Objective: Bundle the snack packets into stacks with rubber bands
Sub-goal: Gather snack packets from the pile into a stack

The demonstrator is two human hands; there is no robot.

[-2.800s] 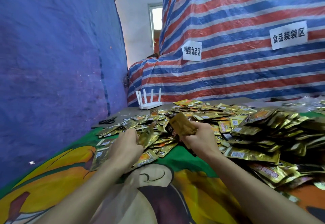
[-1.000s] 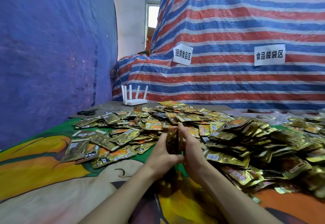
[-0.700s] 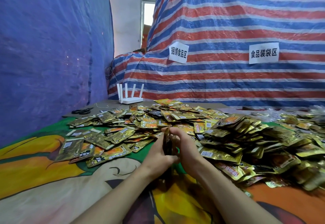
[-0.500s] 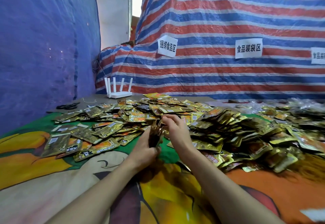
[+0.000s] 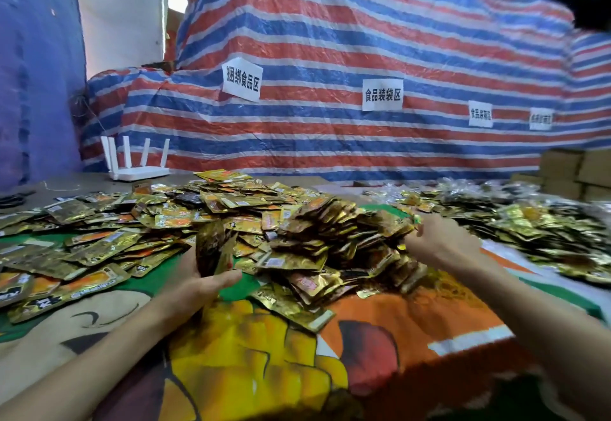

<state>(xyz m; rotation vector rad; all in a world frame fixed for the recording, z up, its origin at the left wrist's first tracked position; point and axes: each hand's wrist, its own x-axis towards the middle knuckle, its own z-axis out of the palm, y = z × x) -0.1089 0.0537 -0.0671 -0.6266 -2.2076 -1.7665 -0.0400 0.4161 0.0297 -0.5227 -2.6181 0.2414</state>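
Note:
A big heap of gold snack packets (image 5: 297, 222) covers the table. My left hand (image 5: 201, 281) grips a small upright stack of packets (image 5: 211, 247) just in front of the heap. My right hand (image 5: 436, 242) has reached out to the right edge of the heap, its fingers at the packets there; whether it holds anything is hidden by blur. No rubber band is visible.
A colourful cartoon cloth (image 5: 264, 354) covers the table. A white router (image 5: 135, 169) stands at the back left. More packets (image 5: 545, 228) lie at the far right. A striped tarp with paper signs (image 5: 330, 89) rises behind; cardboard boxes (image 5: 578, 172) sit at right.
My right hand has let go of the stack and swung out to the right side of the heap. My left hand now holds the stack alone. The view has turned right.

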